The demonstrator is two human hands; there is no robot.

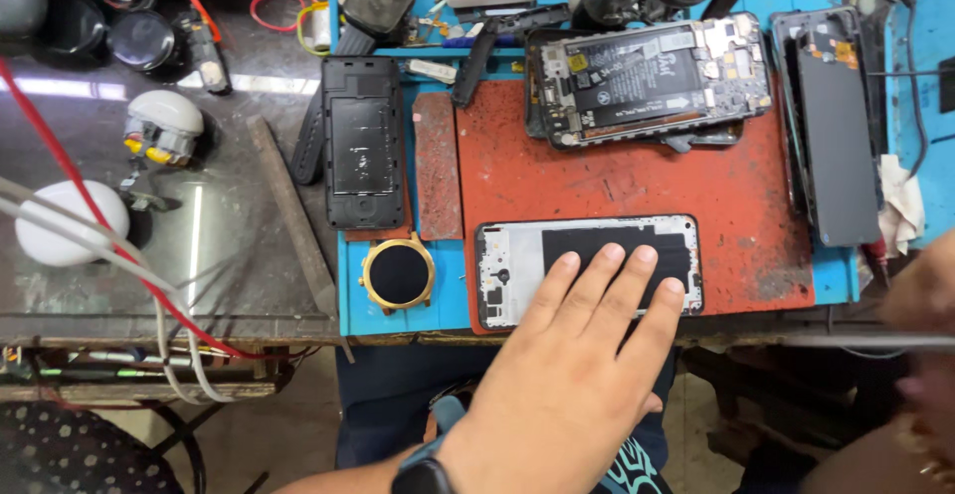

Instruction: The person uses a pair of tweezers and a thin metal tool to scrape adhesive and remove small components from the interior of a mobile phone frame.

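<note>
Pressing flat to steady it, the left hand (567,375) pins the phone frame (589,270) on the red mat (637,186) (right hand (920,295) blurred, grip unclear).

A black rectangular label with white print (629,74) covers the battery of the opened phone (652,78) at the back of the red mat (637,181). A small yellow square sticker (577,62) sits at that label's left corner. Left of the mat, a round dark watch screen in a gold case (398,273) lies face up.
</note>
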